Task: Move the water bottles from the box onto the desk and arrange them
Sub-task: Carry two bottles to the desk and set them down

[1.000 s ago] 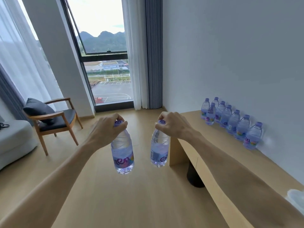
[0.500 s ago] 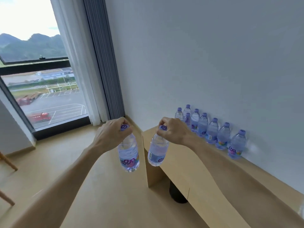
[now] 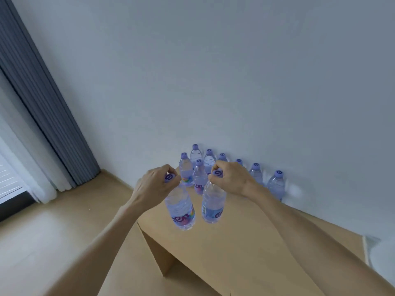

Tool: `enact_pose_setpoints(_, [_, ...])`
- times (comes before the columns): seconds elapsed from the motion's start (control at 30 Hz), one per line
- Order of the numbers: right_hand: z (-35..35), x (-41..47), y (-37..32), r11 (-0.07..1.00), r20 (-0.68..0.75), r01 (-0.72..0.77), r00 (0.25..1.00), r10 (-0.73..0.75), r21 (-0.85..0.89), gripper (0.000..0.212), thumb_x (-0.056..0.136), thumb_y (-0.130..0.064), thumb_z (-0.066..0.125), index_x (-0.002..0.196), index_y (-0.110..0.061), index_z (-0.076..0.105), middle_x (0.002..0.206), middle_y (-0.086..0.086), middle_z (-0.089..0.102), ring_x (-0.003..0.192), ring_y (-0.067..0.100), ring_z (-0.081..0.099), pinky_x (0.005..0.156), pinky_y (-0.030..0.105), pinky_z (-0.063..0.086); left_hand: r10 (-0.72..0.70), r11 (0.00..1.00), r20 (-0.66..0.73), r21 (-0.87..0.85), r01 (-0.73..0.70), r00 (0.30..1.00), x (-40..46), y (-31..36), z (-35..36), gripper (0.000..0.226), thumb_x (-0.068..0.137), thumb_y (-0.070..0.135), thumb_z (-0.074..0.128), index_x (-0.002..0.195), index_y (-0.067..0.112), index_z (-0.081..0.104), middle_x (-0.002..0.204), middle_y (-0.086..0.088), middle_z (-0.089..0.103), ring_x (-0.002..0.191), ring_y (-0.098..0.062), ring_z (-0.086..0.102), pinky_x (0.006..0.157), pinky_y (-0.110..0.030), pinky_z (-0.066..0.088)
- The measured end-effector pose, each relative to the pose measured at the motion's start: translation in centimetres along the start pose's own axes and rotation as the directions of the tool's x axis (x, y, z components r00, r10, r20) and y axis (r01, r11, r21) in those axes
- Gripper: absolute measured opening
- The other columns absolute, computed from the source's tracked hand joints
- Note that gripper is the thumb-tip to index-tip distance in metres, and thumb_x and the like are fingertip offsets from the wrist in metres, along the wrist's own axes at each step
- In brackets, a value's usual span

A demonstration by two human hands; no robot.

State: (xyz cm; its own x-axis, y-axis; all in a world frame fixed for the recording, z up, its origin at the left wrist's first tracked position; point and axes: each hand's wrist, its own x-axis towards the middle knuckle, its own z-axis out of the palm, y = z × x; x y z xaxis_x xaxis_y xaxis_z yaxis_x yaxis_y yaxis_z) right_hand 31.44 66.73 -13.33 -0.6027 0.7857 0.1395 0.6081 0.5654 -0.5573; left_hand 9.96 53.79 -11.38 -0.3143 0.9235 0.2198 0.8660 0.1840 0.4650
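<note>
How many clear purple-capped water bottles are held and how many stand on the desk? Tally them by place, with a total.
Held clear plastic water bottles with purple caps: 2, one in the left hand, one in the right hand
Standing bottles on the light wooden desk: 8
Total: 10

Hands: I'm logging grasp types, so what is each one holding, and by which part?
The left hand grips a water bottle by its purple cap; the right hand holds a second bottle the same way.
</note>
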Motion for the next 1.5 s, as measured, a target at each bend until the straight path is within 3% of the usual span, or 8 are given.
enact_pose_setpoints(0.13, [-0.3, 3.1, 3.9, 0.996, 0.019, -0.082, 0.996, 0.083, -0.032, 0.013, 0.084, -0.044, 0.056, 0.080, -0.032, 0.052, 0.074, -0.011, 0.058, 0.074, 0.014, 0.057, 0.062, 0.029, 0.039, 0.056, 0.998, 0.066, -0.032, -0.054, 0.996, 5.2, -0.2, 4.0, 0.016, 0.084, 0.049, 0.051, 0.080, 0.034, 0.054, 0.075, 0.015, 0.062, 0.070, -0.010, 0.057, 0.057, -0.029, 0.043])
enact_pose_setpoints(0.3, [0.0, 4.8, 7.5, 0.986, -0.009, -0.153, 0.988, 0.153, -0.071, 0.013, 0.085, -0.046, 0.054, 0.083, -0.033, 0.050, 0.075, -0.010, 0.060, 0.072, 0.012, 0.055, 0.060, 0.029, 0.038, 0.109, 0.994, 0.164, -0.018, -0.108, 0.980, 9.4, -0.1, 7.9, 0.018, 0.087, 0.049, 0.050, 0.080, 0.032, 0.053, 0.075, 0.007, 0.062, 0.068, -0.014, 0.057, 0.059, -0.036, 0.048])
enact_pose_setpoints(0.47, [1.4, 6.0, 11.4, 0.961, -0.043, -0.260, 0.966, 0.256, -0.094, 0.018, 0.089, -0.050, 0.050, 0.094, -0.033, 0.052, 0.062, -0.014, 0.052, 0.060, 0.004, 0.050, 0.055, 0.024, 0.032, 0.227, 0.973, 0.259, -0.033, -0.227, 0.939, 14.4, 0.8, 12.1, 0.018, 0.089, 0.045, 0.053, 0.074, 0.035, 0.050, 0.062, 0.018, 0.053, 0.060, 0.000, 0.052, 0.048, -0.022, 0.028])
enact_pose_setpoints(0.6, [2.3, 6.4, 12.9, 0.938, -0.054, -0.336, 0.942, 0.332, -0.089, 0.025, 0.091, -0.051, 0.050, 0.103, -0.030, 0.054, 0.069, -0.014, 0.056, 0.066, 0.008, 0.055, 0.056, 0.025, 0.038, 0.276, 0.956, 0.332, -0.001, -0.292, 0.902, 17.4, 0.8, 15.5, 0.014, 0.090, 0.045, 0.051, 0.085, 0.032, 0.054, 0.075, 0.013, 0.059, 0.067, -0.009, 0.058, 0.056, -0.030, 0.041])
enact_pose_setpoints(0.87, [3.7, 7.4, 14.1, 0.898, -0.058, -0.430, 0.903, 0.426, -0.095, 0.026, 0.092, -0.052, 0.049, 0.106, -0.031, 0.052, 0.086, -0.011, 0.060, 0.081, 0.014, 0.061, 0.068, 0.034, 0.048, 0.380, 0.909, 0.403, 0.005, -0.417, 0.832, 21.2, 0.4, 19.4, 0.018, 0.091, 0.047, 0.048, 0.092, 0.031, 0.055, 0.094, 0.012, 0.062, 0.081, -0.014, 0.060, 0.064, -0.033, 0.044])
enact_pose_setpoints(1.0, [4.4, 7.9, 14.2, 0.893, -0.072, -0.436, 0.900, 0.431, -0.110, 0.025, 0.092, -0.051, 0.051, 0.105, -0.030, 0.053, 0.085, -0.010, 0.061, 0.078, 0.014, 0.060, 0.064, 0.032, 0.043, 0.441, 0.872, 0.419, 0.010, -0.490, 0.793, 21.8, 0.3, 20.2, 0.019, 0.092, 0.047, 0.049, 0.096, 0.030, 0.056, 0.095, 0.010, 0.061, 0.079, -0.017, 0.060, 0.057, -0.029, 0.034])
enact_pose_setpoints(1.13, [5.3, 8.3, 14.2, 0.888, -0.050, -0.450, 0.893, 0.447, -0.091, 0.025, 0.091, -0.050, 0.055, 0.105, -0.028, 0.053, 0.074, -0.014, 0.052, 0.071, 0.010, 0.055, 0.060, 0.030, 0.043, 0.482, 0.840, 0.439, 0.015, -0.543, 0.758, 22.3, -0.2, 20.6, 0.020, 0.092, 0.047, 0.050, 0.102, 0.031, 0.059, 0.097, 0.009, 0.060, 0.082, -0.018, 0.060, 0.061, -0.030, 0.041])
enact_pose_setpoints(1.5, [6.7, 9.6, 13.8, 0.894, -0.074, -0.447, 0.893, 0.444, -0.037, 0.026, 0.088, -0.052, 0.061, 0.101, -0.031, 0.054, 0.073, -0.016, 0.053, 0.071, 0.007, 0.052, 0.054, 0.021, 0.033, 0.473, 0.859, 0.411, -0.016, -0.512, 0.779, 22.9, -1.9, 20.9, 0.019, 0.095, 0.044, 0.049, 0.105, 0.031, 0.058, 0.090, 0.008, 0.052, 0.075, -0.019, 0.057, 0.060, -0.032, 0.044])
